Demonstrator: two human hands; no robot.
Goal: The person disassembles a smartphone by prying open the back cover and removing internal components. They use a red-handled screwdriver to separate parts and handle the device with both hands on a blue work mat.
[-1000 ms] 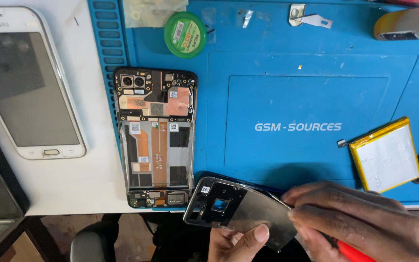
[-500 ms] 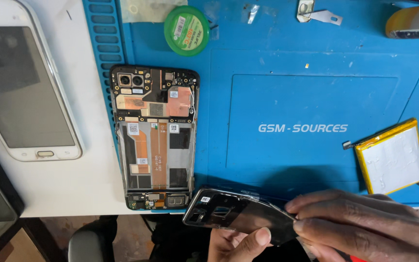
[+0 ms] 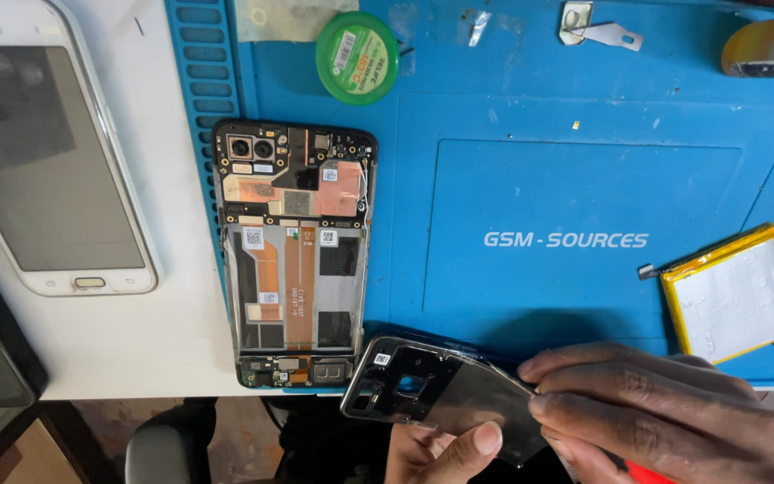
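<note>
An opened phone (image 3: 294, 255) lies face down on the blue mat (image 3: 584, 170), its circuit board and copper flex cables bare and its battery bay vacant. At the bottom edge my left hand (image 3: 441, 448) holds a dark phone back cover (image 3: 445, 399) from below, thumb on its inner face. My right hand (image 3: 665, 417) grips the cover's right end with its fingertips. A red object shows under my right hand, too hidden to name.
A white smartphone (image 3: 51, 161) lies on the white table at the left. A yellow-edged battery (image 3: 732, 291) rests at the mat's right. A green round reel (image 3: 357, 56) and a small metal piece (image 3: 593, 27) sit at the mat's far edge.
The cover has shifted a little to the right and tilted in my hands. My right fingers have slid further along its right end.
</note>
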